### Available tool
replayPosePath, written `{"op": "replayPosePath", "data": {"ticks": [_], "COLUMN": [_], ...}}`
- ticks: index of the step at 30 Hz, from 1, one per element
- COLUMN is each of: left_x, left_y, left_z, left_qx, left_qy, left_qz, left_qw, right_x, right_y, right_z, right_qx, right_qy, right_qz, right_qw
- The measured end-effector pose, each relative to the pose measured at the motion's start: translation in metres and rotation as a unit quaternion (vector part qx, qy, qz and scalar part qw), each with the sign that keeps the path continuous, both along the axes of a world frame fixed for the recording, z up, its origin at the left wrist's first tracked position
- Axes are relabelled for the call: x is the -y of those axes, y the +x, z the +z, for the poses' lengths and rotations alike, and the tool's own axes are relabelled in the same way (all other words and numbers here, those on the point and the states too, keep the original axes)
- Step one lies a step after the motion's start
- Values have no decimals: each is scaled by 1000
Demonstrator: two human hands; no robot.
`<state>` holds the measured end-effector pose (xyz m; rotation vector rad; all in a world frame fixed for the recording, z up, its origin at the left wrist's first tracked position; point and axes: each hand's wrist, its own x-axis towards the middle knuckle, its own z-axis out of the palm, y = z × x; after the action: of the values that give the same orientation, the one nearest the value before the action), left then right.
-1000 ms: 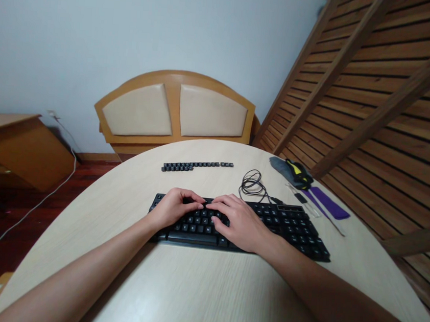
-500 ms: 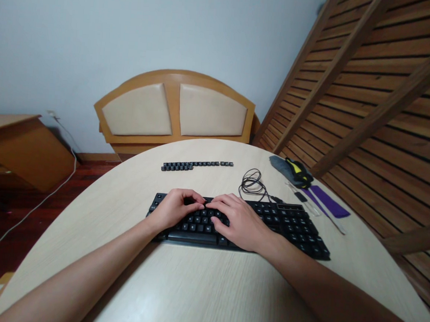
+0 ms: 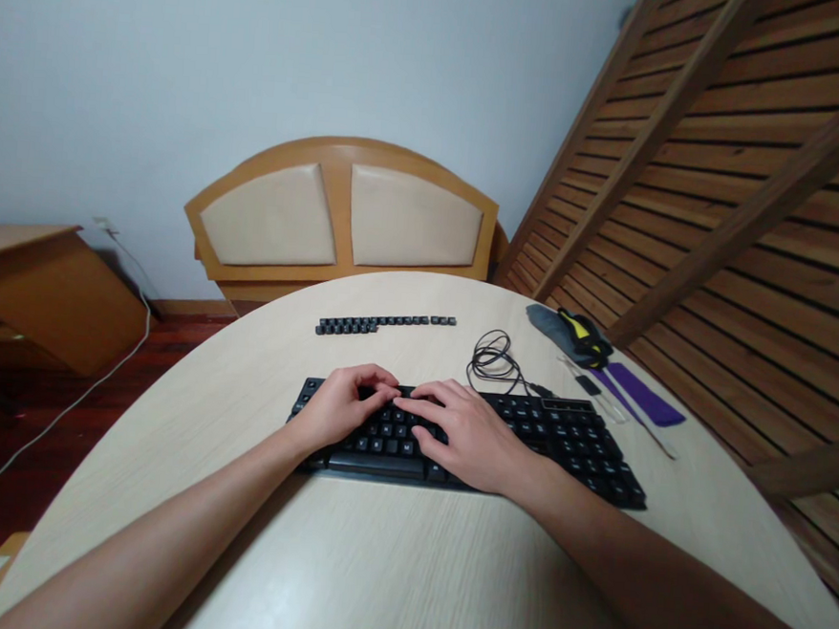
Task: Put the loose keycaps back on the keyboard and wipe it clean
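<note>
A black keyboard [image 3: 568, 449] lies on the round table with several keys in view. My left hand [image 3: 341, 405] rests over its left-centre part, thumb and index fingertips brought together in a pinch near the upper key rows. Whatever is between those fingertips is too small to make out. My right hand [image 3: 465, 433] lies over the middle keys with its fingers apart, the index finger stretched left to meet the left fingertips. Behind the keyboard, loose black keycaps [image 3: 347, 327] are lined up in rows.
The keyboard's coiled cable [image 3: 492, 358] lies behind it. At the right are a grey, black and yellow item [image 3: 580, 335], a purple strip [image 3: 645, 395] and thin tools [image 3: 607, 395]. A wooden headboard [image 3: 345, 204] stands beyond the pale table [image 3: 374, 560]; a slatted wooden panel [image 3: 742, 222] rises at right.
My right index finger has shifted slightly left, against the left fingertips. The left pinch has moved a little to the left. The keycap rows look the same.
</note>
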<state>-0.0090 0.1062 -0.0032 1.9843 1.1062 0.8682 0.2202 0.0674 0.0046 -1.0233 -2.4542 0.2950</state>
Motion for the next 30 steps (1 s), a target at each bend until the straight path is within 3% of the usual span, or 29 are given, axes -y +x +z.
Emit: {"op": "replayPosePath", "data": {"ticks": [6, 13, 21, 26, 30], "left_x": [-3, -8, -7, -32, -70], "left_y": [-1, -1, -3, -14, -25], "left_z": [-3, -5, 0, 1, 4], "left_qx": [-29, -13, -44, -156, -220], "left_qy": [47, -7, 0, 129, 178], "left_qz": [30, -34, -19, 58, 85], "left_qw": [998, 999, 999, 978, 955], "right_x": [2, 2, 1, 0, 0], "right_y": [-1, -1, -1, 0, 0], "right_z": [3, 2, 1, -2, -2], "right_qx": [27, 43, 12, -11, -14], "right_qy": [9, 11, 14, 25, 26], "right_qz": [-3, -6, -11, -6, -7], "right_qw": [1000, 999, 1000, 1000, 1000]}}
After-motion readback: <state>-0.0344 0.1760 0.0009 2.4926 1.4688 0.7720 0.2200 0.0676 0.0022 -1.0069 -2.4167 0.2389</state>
